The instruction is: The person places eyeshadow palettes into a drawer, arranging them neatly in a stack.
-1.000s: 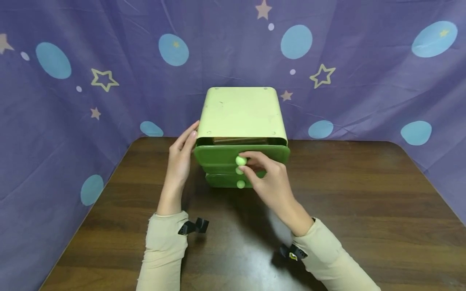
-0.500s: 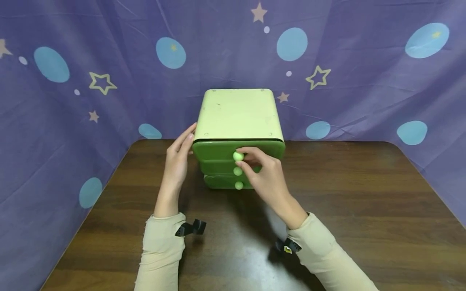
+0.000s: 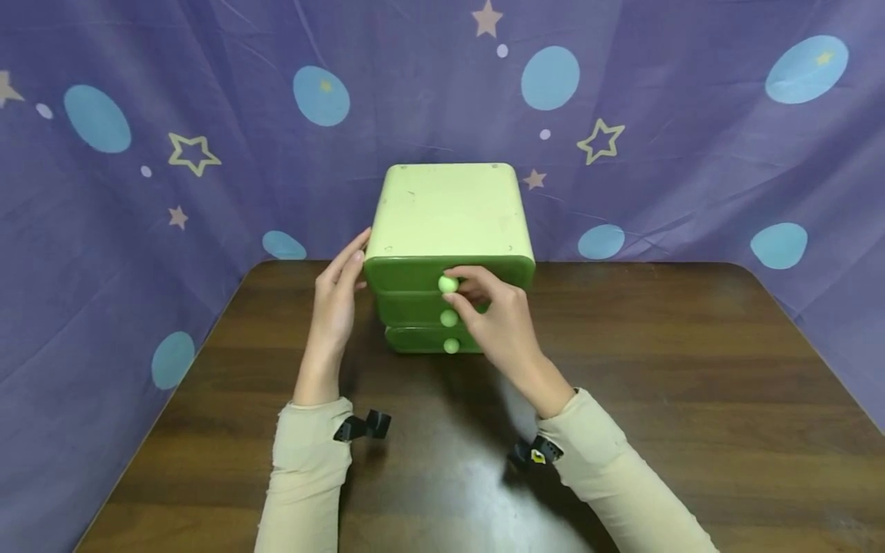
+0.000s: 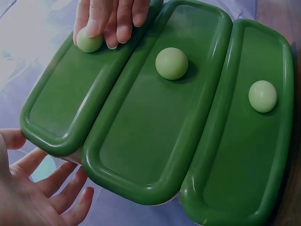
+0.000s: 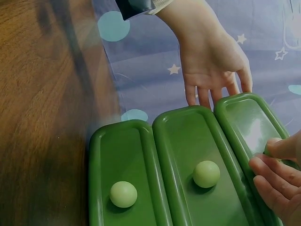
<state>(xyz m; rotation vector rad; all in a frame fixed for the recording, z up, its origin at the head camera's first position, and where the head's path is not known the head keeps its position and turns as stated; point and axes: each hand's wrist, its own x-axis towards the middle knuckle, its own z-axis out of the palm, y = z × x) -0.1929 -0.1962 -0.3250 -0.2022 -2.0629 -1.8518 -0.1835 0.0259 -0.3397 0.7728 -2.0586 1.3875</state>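
Note:
A small cabinet (image 3: 449,207) with a pale green top and three dark green drawers stands on the table. Its top drawer (image 3: 404,275) sits flush under the top panel. Between thumb and fingers my right hand (image 3: 503,319) pinches that drawer's round light green knob (image 3: 448,284). My left hand (image 3: 335,303) rests against the cabinet's left side, its fingers mostly straight, as the right wrist view also shows. Below are the middle knob (image 4: 171,63) and the bottom knob (image 4: 262,96), both untouched.
The brown wooden table (image 3: 657,384) extends to both sides and in front of the cabinet. Close behind it hangs a purple curtain (image 3: 429,92) with stars and blue ovals. Each sleeve carries a black strap-on mount, such as the left mount (image 3: 362,426).
The top drawer has slid back into the cabinet, closing the gap where something brownish showed inside. My right hand moved inward with its knob; my left hand stayed at the side.

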